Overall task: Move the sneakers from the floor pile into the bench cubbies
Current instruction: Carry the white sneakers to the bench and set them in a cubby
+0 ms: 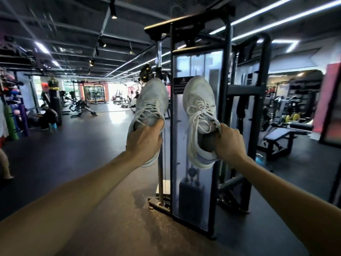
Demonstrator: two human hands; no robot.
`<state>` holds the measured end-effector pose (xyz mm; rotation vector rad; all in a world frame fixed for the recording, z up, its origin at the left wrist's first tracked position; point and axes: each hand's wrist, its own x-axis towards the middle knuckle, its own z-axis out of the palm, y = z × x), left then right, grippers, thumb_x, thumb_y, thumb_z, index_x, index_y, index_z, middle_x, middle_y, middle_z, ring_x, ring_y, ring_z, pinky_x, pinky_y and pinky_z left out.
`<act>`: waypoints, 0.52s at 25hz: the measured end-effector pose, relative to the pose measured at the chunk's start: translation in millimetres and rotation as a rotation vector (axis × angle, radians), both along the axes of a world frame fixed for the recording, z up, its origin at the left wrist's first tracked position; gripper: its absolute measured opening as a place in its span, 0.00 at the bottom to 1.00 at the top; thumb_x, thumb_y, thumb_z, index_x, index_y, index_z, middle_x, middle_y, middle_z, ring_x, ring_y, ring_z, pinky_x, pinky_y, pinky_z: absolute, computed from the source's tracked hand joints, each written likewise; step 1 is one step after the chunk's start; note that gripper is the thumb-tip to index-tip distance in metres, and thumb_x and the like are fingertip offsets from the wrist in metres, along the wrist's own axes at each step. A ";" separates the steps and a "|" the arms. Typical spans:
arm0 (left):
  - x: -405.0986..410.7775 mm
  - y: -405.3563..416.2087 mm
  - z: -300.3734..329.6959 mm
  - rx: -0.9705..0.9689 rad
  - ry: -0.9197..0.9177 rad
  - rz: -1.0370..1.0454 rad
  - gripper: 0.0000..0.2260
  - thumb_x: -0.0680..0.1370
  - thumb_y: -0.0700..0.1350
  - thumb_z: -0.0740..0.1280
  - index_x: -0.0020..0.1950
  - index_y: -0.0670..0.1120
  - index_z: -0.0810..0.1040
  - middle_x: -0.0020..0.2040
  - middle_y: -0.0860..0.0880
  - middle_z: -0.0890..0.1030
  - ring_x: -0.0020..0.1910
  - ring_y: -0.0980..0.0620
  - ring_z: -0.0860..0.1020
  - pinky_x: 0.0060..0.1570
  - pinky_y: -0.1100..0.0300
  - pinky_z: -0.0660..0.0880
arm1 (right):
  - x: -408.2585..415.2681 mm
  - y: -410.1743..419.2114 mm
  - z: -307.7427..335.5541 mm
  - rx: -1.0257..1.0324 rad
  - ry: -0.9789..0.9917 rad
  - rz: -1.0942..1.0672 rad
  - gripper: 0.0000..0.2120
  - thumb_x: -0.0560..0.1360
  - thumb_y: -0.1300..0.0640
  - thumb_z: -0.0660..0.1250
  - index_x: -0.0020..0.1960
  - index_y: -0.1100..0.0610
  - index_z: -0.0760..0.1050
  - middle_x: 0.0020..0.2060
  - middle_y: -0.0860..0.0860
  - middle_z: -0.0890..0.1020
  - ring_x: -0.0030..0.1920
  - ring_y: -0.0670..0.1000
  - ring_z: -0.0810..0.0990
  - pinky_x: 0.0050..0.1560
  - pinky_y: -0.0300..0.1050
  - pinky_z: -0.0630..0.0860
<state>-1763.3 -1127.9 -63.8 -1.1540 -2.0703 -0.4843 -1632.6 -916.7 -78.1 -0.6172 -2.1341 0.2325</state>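
I hold one white sneaker in each hand, both lifted out in front of me with toes pointing up. My left hand [143, 139] curls round the heel collar of the left sneaker [150, 115], fingers hooked inside the opening; my right hand [229, 143] pinches the tongue and collar edge of the right sneaker [200, 119], whose loose laces [195, 115] hang free. No floor pile and no bench cubbies show in this view, so I judge I am mid-carry. The right grip looks the weaker one: a pinch on soft fabric could slip and drop the shoe. The cable machine [195, 182] stands right ahead, so a swing could knock a toe against its frame, and dangling laces might snag on it.
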 end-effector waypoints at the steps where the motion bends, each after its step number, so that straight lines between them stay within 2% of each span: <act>1: 14.9 7.8 3.0 0.014 0.009 -0.028 0.07 0.76 0.41 0.61 0.54 0.44 0.69 0.35 0.43 0.74 0.33 0.41 0.74 0.34 0.48 0.76 | 21.3 4.5 2.5 0.008 0.004 -0.020 0.02 0.73 0.63 0.59 0.43 0.59 0.70 0.41 0.63 0.80 0.41 0.65 0.77 0.34 0.48 0.64; 6: 132.3 68.9 7.1 0.066 0.004 -0.287 0.05 0.76 0.40 0.62 0.49 0.45 0.68 0.33 0.44 0.71 0.32 0.41 0.73 0.33 0.46 0.75 | 174.1 36.1 5.6 0.021 0.007 -0.175 0.04 0.73 0.65 0.58 0.41 0.58 0.67 0.39 0.62 0.79 0.40 0.65 0.77 0.33 0.47 0.65; 8: 184.6 96.7 4.7 0.059 -0.024 -0.376 0.06 0.75 0.40 0.62 0.47 0.47 0.65 0.34 0.45 0.71 0.33 0.41 0.72 0.34 0.45 0.74 | 238.9 47.0 3.4 0.044 -0.004 -0.268 0.03 0.73 0.65 0.58 0.43 0.59 0.70 0.40 0.62 0.80 0.41 0.65 0.78 0.33 0.47 0.66; 10: 236.1 125.1 0.0 0.061 -0.038 -0.435 0.09 0.75 0.41 0.62 0.45 0.50 0.61 0.34 0.45 0.70 0.33 0.41 0.72 0.33 0.46 0.74 | 302.9 55.3 3.4 0.038 0.009 -0.364 0.07 0.74 0.65 0.58 0.48 0.61 0.74 0.42 0.64 0.80 0.43 0.66 0.79 0.36 0.49 0.70; 13: 323.2 169.5 -0.7 0.056 -0.042 -0.576 0.06 0.75 0.41 0.61 0.49 0.47 0.66 0.37 0.45 0.74 0.35 0.40 0.74 0.33 0.47 0.74 | 408.7 67.8 4.2 0.029 0.026 -0.522 0.09 0.74 0.65 0.58 0.50 0.62 0.75 0.43 0.65 0.81 0.43 0.66 0.79 0.37 0.52 0.74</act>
